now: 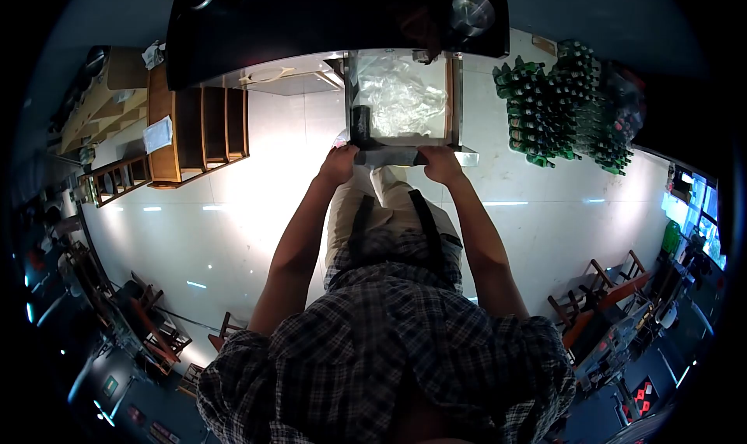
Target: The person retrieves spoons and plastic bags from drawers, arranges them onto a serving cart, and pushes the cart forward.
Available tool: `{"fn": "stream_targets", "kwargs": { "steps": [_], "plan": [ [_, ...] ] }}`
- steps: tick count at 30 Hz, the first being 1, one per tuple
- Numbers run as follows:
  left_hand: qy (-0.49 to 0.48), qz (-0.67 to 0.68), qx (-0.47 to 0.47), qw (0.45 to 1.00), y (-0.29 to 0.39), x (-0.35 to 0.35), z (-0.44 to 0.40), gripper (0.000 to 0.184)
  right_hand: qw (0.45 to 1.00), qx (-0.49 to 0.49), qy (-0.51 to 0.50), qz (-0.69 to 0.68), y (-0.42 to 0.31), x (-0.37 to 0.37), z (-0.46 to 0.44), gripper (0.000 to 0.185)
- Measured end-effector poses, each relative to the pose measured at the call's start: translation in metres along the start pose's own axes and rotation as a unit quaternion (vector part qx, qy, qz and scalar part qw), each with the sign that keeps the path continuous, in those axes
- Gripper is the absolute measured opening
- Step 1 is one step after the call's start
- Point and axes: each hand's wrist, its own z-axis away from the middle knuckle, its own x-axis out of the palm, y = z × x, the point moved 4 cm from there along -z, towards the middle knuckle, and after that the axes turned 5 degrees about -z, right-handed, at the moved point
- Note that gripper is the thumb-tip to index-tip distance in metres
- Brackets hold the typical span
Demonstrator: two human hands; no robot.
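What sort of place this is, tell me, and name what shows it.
Probably a bar or restaurant, though that is a guess: many green bottles massed at the right, a long dark counter ahead, and what look like wooden chairs at the lower right.

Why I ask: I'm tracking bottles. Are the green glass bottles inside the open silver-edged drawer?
No, the bottles sit on the pale floor, right of the drawer.

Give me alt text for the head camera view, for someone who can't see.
A person's left hand and right hand hold a grey strip between them at the front of an open drawer containing crumpled clear plastic. Green bottles cluster at right, wooden shelving at left.
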Motion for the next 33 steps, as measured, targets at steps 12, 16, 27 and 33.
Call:
{"fn": "stream_targets", "kwargs": {
  "steps": [12,16,27,33],
  "plan": [
    [0.088,-0.065,-0.094,0.990,0.034,-0.024,-0.014,0.026,0.987,0.154,0.022,-0.042,0.028,0.001,-0.075,0.031],
    [0.059,-0.075,-0.140,0.986,0.037,-0.018,0.003,0.034,0.980,0.198,0.027,0.006,0.042,0.021,-0.094,0.036],
    [-0.045,-0.139,-0.150,0.978,0.032,-0.016,0.015,0.044,0.958,0.237,-0.157,0.032,0.043,0.057,-0.097,0.037],
    [-0.021,-0.068,-0.133,0.989,0.019,-0.009,0.011,0.042,0.971,0.199,-0.097,0.093,0.038,0.041,-0.118,0.040]
  ]
}}
